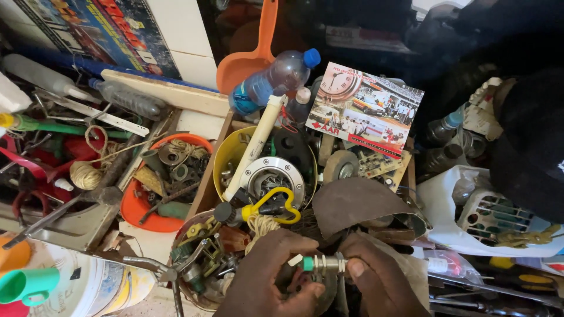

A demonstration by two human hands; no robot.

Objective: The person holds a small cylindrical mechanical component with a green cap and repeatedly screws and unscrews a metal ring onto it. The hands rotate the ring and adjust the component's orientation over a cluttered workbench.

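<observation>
Both my hands meet at the bottom centre over a cluttered box of parts. My left hand (267,276) and my right hand (379,279) together pinch a small metal threaded fitting (322,262) with a green band and white tip, held level between fingertips. Just above it lie a yellow-handled tool (275,205), a round metal hub (271,178) in a yellow bowl (230,154), and a white tube (254,147). A brown leather scrap (358,202) sits right of these.
An orange bowl (136,209) of scrap metal and a ball of twine (86,175) lie left. A blue-capped plastic bottle (270,79), orange scoop (252,53) and printed card (367,105) are behind. White plastic casing (487,217) is right; a white bucket (88,287) at bottom left.
</observation>
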